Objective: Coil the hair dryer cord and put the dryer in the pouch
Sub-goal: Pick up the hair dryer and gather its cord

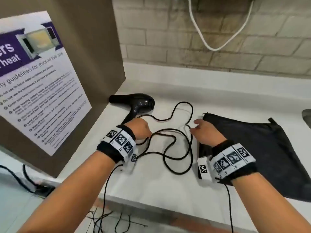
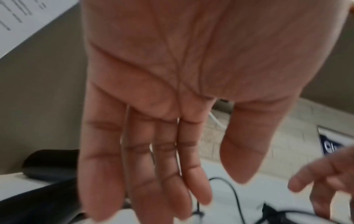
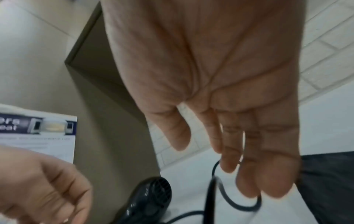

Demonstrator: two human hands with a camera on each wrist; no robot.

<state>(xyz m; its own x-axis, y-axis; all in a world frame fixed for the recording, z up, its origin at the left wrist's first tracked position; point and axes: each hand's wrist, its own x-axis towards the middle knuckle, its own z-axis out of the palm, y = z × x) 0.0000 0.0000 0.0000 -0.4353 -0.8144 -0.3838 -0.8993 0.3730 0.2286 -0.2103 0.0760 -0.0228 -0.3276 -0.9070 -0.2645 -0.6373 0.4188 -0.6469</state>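
Note:
The black hair dryer (image 1: 133, 102) lies on its side at the back left of the white counter (image 1: 159, 185), nozzle toward the brown panel. Its black cord (image 1: 191, 148) sprawls in loose loops between my hands. A dark fabric pouch (image 1: 262, 148) lies flat to the right. My left hand (image 1: 146, 132) hovers by the dryer's handle; in the left wrist view the left hand (image 2: 201, 195) is flat, holding nothing. My right hand (image 1: 196, 126) reaches over the cord at the pouch's left edge. The right hand (image 3: 220, 159) has straight fingers above the cord (image 3: 208, 197), gripping nothing.
A brown panel with a microwave-guidelines poster (image 1: 38, 81) walls off the left side. A brick wall (image 1: 218, 39) with a hanging white cable (image 1: 213, 47) stands behind. The counter's front edge drops off near my forearms, where thin wristband wires dangle.

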